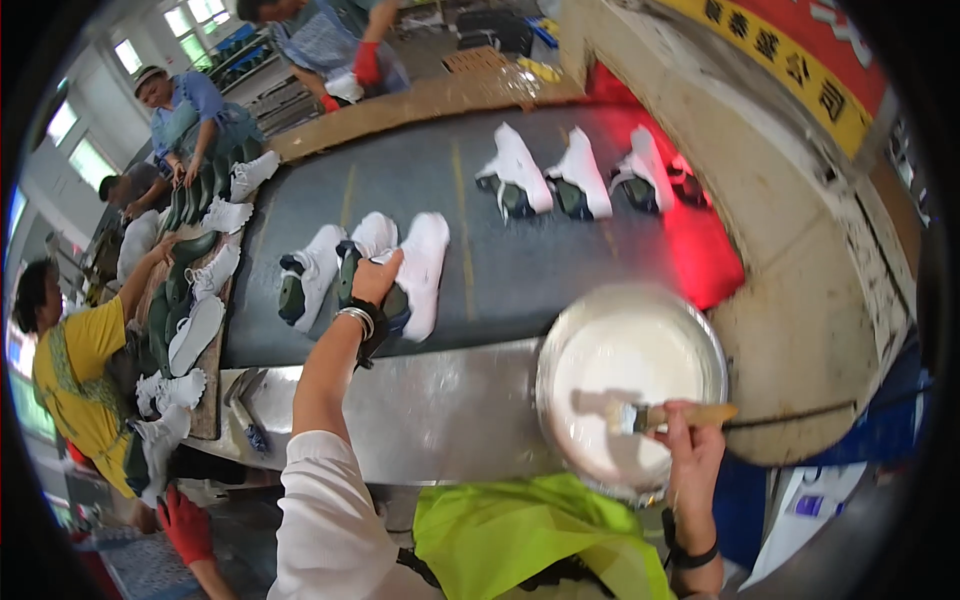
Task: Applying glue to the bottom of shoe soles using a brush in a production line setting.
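My left hand (374,280) is closed at the ankle end of a white shoe upper (427,250) mounted on a dark green last. Beside it on the dark conveyor belt (510,265) lie two more white uppers on lasts, an outer upper (318,265) and a middle upper (374,232) partly behind my fingers. My right hand (692,450) grips the wooden handle of a flat brush (680,415). The brush's bristles hang over a round metal pot (546,375) of white liquid (625,365).
Three white uppers (575,180) sit farther along the belt, by a red-lit machine opening (700,240). A ledge at left carries shoes, a white sole (197,335) and green lasts. A person in yellow (85,350), a red-gloved hand (187,525) and other people work nearby.
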A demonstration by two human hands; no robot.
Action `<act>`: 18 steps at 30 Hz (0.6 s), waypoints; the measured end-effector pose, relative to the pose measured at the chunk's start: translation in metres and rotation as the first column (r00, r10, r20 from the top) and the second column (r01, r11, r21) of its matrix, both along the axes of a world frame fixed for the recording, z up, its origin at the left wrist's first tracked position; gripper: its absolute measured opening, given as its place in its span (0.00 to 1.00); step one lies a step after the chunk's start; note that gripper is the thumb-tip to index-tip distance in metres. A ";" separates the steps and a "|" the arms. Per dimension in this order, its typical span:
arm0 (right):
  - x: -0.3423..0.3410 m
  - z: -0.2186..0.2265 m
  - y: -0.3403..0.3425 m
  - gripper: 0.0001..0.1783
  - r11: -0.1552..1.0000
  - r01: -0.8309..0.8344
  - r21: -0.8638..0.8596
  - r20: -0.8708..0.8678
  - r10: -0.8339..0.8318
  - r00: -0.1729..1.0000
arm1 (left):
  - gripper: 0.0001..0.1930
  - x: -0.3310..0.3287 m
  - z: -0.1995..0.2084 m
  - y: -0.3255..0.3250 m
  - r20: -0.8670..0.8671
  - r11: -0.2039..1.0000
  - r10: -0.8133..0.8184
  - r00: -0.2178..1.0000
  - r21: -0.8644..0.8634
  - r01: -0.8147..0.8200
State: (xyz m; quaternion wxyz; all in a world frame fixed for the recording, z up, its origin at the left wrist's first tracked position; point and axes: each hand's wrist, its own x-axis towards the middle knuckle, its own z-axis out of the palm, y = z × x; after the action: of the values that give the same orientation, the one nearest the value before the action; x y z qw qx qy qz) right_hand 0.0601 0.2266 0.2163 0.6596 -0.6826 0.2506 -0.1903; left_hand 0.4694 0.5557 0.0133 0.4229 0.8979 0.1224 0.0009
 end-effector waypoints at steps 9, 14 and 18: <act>-0.025 0.024 0.041 0.12 0.994 -0.018 -0.111 0.065 0.025 0.998 | 0.20 -0.067 0.007 -0.006 -0.291 0.534 -0.075 0.954 -0.819 -0.208; -0.035 0.022 0.057 0.11 0.990 -0.075 -0.118 0.035 0.080 0.996 | 0.19 -0.138 0.023 0.059 -0.124 0.558 -0.130 0.984 -0.829 -0.030; -0.039 0.020 0.065 0.11 0.986 -0.093 -0.136 -0.007 0.093 0.996 | 0.23 -0.243 0.033 0.092 0.090 0.462 -0.046 0.995 -0.881 0.101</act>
State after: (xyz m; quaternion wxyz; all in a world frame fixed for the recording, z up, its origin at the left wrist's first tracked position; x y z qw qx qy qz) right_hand 0.0210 0.2913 0.2361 0.6195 -0.7370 0.2052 -0.1760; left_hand 0.2265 0.6474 0.0467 0.8288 0.5539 0.0555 -0.0566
